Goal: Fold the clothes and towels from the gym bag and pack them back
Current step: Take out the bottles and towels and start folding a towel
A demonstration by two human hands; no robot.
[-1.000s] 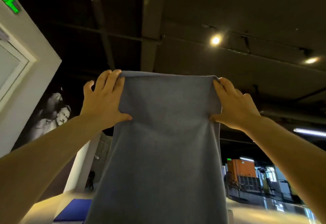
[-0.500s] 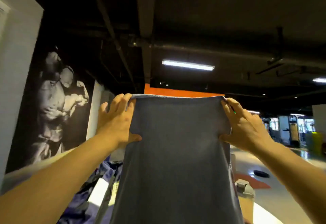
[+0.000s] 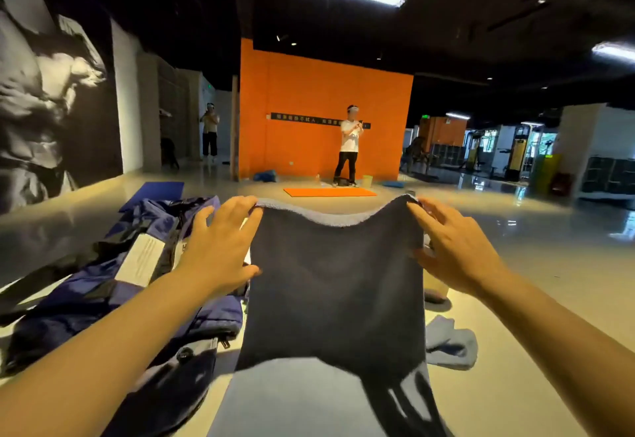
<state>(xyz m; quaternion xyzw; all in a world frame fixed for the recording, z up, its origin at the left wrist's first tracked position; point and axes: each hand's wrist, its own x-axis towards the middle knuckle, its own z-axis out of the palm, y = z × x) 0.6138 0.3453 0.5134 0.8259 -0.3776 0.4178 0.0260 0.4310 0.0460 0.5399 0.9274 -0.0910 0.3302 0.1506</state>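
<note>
Grey towel [image 3: 335, 285] (top corners), both hands pinching

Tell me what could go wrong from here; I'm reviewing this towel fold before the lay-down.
1. The left hand and right hand pinch only the top corners of the grey towel, and its top edge already sags between them, so the fold may land creased.
2. The navy gym bag lies right beside the hanging towel; the left edge may drape onto it.
3. A smaller grey cloth lies to the right and may get caught underneath.
</note>
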